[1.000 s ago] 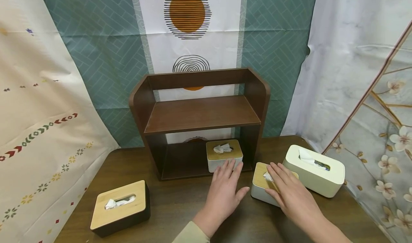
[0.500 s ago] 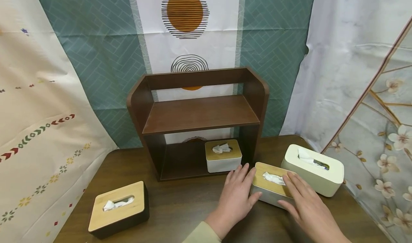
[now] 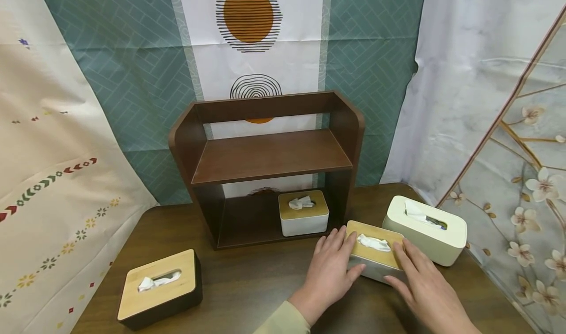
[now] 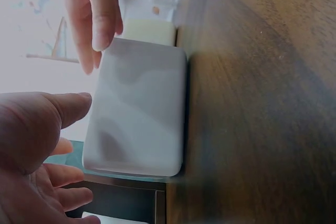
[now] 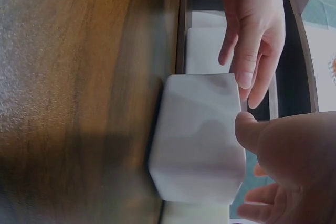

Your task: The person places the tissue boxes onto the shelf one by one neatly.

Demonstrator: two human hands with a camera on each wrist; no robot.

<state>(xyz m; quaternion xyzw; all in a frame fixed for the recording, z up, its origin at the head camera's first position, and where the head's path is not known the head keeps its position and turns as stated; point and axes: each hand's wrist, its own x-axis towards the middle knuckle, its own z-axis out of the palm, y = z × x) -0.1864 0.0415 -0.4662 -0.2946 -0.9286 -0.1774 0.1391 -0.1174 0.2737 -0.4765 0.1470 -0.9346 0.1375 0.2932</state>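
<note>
A tissue box with a wooden lid (image 3: 381,259) and a white-grey body (image 4: 139,108) sits on the table between my hands, a white tissue (image 3: 373,242) showing in its slot. My left hand (image 3: 328,270) is at its left end, fingertips right at the lid's edge and thumb by the front side. At the right end is my right hand (image 3: 425,287), its fingers stretched over the lid's corner and its thumb by the front. Both wrist views show the thumbs close to the box's upper edge. The fingers of both hands are fairly straight.
Behind stands a dark brown two-tier shelf (image 3: 274,157). A smaller tissue box (image 3: 305,225) is on its lower tier. To the right is a long cream tissue box (image 3: 424,236); at the left lies a black tissue box with a wooden lid (image 3: 161,299). Printed cloths hang around the table.
My left hand has moved right, from in front of the shelf to the tissue box's left end. My right hand has drawn back off the lid's middle to its right end.
</note>
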